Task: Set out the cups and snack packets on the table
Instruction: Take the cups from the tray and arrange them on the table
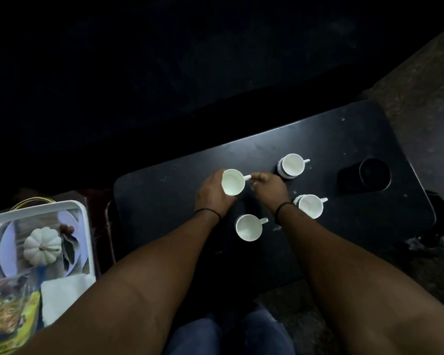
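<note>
On the black table (318, 139) stand three white cups: one at the back (292, 165), one on the right (311, 206) and one near the front (249, 228). Just above the table's middle is another white cup (233, 182). My left hand (212, 196) cups its body from the left, and my right hand (271, 188) pinches its handle. A snack packet (9, 311), yellow and red, lies in the white tray (86, 226) at the left.
The tray also holds a white pumpkin ornament (42, 245) on a pale plate and a white napkin (62, 295). A black cup (369, 175) stands at the table's right end. My knees (228, 334) are below the table's front edge.
</note>
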